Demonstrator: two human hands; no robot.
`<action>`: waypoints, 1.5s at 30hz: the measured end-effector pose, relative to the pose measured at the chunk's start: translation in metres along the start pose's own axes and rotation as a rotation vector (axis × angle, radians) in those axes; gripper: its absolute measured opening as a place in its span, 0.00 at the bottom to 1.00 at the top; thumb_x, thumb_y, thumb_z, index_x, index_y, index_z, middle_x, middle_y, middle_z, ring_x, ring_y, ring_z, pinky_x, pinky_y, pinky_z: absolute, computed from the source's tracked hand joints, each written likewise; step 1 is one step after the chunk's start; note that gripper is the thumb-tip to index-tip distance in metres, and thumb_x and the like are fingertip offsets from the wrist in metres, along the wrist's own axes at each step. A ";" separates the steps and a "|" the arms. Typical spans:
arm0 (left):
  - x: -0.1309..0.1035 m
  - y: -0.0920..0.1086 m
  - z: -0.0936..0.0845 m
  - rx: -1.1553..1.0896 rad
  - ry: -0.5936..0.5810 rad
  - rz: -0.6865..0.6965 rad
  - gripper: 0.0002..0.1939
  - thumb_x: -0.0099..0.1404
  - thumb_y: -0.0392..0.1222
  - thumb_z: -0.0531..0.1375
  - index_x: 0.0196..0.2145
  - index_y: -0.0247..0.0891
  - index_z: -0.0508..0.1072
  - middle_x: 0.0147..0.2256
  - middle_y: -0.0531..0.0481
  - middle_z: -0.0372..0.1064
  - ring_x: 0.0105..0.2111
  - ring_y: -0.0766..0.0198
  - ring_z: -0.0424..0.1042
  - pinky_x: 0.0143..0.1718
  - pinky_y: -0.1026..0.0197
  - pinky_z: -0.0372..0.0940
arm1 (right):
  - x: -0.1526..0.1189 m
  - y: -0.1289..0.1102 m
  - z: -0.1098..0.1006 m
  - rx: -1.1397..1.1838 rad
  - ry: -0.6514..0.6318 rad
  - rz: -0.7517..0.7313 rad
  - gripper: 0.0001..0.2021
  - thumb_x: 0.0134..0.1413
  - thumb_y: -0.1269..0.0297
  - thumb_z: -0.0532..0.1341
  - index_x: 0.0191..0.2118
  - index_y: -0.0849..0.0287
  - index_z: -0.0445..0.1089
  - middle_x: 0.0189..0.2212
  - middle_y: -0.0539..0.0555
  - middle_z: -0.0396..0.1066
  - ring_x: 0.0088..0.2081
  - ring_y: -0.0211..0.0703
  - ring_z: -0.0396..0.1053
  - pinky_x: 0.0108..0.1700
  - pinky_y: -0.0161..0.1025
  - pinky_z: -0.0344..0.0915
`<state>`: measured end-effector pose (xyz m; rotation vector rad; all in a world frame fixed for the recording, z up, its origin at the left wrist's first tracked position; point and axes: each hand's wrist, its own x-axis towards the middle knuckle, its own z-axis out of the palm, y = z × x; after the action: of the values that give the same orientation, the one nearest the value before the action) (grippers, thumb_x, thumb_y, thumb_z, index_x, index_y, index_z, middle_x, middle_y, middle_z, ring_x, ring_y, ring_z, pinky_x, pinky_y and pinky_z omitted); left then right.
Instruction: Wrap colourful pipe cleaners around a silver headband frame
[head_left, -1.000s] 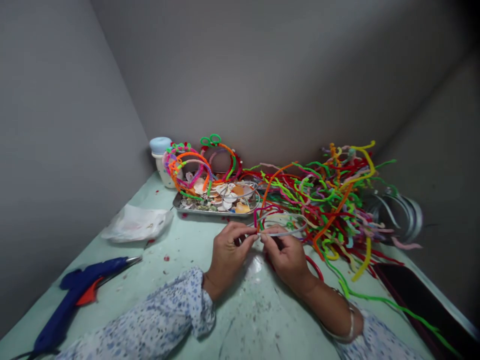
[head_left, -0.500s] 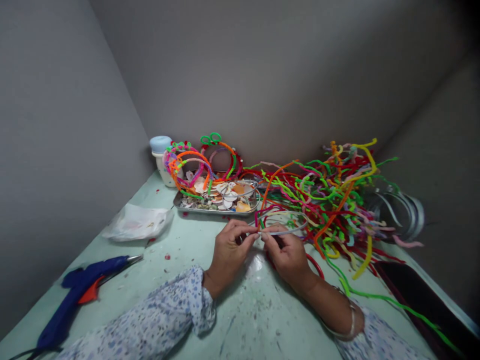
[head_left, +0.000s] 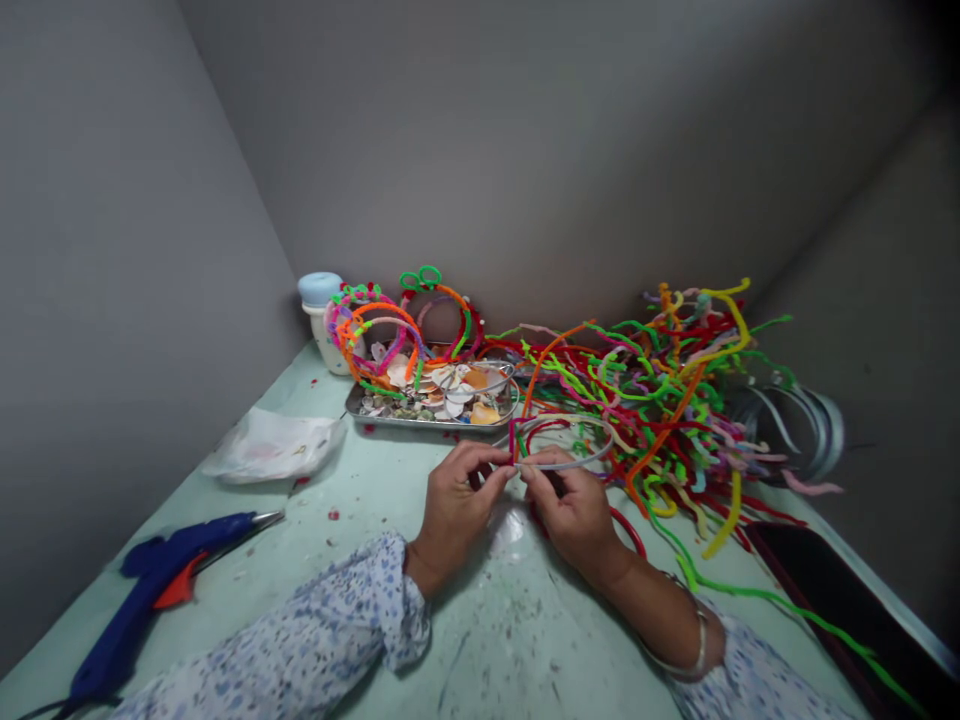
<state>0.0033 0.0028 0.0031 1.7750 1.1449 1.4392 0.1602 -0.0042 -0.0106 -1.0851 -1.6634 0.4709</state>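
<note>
Near the middle of the table, my left hand (head_left: 459, 505) pinches a thin grey headband (head_left: 577, 462) between thumb and forefinger. A magenta pipe cleaner (head_left: 512, 438) stands upright at those fingertips, against the band. My right hand (head_left: 577, 510) is closed on the same band, its thumb and forefinger almost touching the left ones. The band's loop curves away behind the right hand. Fingers cover the exact spot where strand and band meet. Just beyond lie loose pipe cleaners (head_left: 645, 380) in a many-coloured heap.
A metal tray (head_left: 435, 425) of shells bears wrapped headbands (head_left: 380, 312). Left of it are a blue-lidded bottle (head_left: 322, 290), a plastic bag (head_left: 274, 445) and a blue glue gun (head_left: 142, 600). Plain hoops (head_left: 821, 430) and a dark flat object (head_left: 832, 590) lie right.
Both hands hold nearly the same place and grip. Slightly more of the magenta pipe cleaner shows upright by the left fingertips.
</note>
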 end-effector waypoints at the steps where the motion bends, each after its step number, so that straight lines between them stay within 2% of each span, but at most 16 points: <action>1: 0.000 0.000 0.000 -0.002 0.001 0.012 0.03 0.61 0.36 0.64 0.35 0.36 0.78 0.33 0.48 0.74 0.33 0.65 0.72 0.30 0.65 0.65 | 0.000 0.000 0.000 -0.002 0.002 0.001 0.07 0.61 0.64 0.58 0.35 0.57 0.72 0.31 0.54 0.74 0.35 0.46 0.71 0.40 0.42 0.67; 9: -0.002 -0.001 -0.001 0.035 0.001 0.099 0.03 0.62 0.35 0.64 0.35 0.37 0.78 0.33 0.48 0.74 0.34 0.64 0.72 0.32 0.64 0.66 | 0.001 -0.001 0.000 -0.015 -0.010 0.001 0.07 0.62 0.64 0.58 0.35 0.57 0.73 0.30 0.54 0.74 0.35 0.46 0.72 0.40 0.42 0.67; 13: -0.003 0.000 -0.001 0.028 -0.008 0.129 0.06 0.62 0.33 0.63 0.37 0.38 0.78 0.34 0.48 0.74 0.35 0.65 0.72 0.34 0.65 0.67 | 0.001 -0.001 0.001 -0.030 -0.010 -0.008 0.07 0.62 0.64 0.57 0.35 0.57 0.72 0.31 0.55 0.74 0.36 0.46 0.72 0.40 0.43 0.67; 23: -0.002 -0.002 0.000 0.009 -0.004 0.123 0.06 0.62 0.30 0.62 0.34 0.37 0.78 0.32 0.48 0.72 0.33 0.65 0.71 0.31 0.65 0.66 | 0.000 0.001 0.001 -0.036 0.006 -0.014 0.08 0.61 0.63 0.58 0.35 0.57 0.73 0.30 0.54 0.74 0.35 0.46 0.72 0.39 0.42 0.68; 45: -0.001 0.002 -0.001 0.041 -0.010 0.103 0.04 0.62 0.33 0.62 0.32 0.38 0.77 0.32 0.49 0.73 0.34 0.64 0.72 0.37 0.62 0.67 | 0.000 0.002 0.001 -0.034 -0.007 -0.023 0.07 0.61 0.65 0.57 0.35 0.57 0.72 0.31 0.55 0.74 0.36 0.47 0.72 0.41 0.43 0.67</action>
<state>0.0026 0.0006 0.0041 1.8917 1.0993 1.4741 0.1602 -0.0030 -0.0129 -1.0890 -1.6942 0.4333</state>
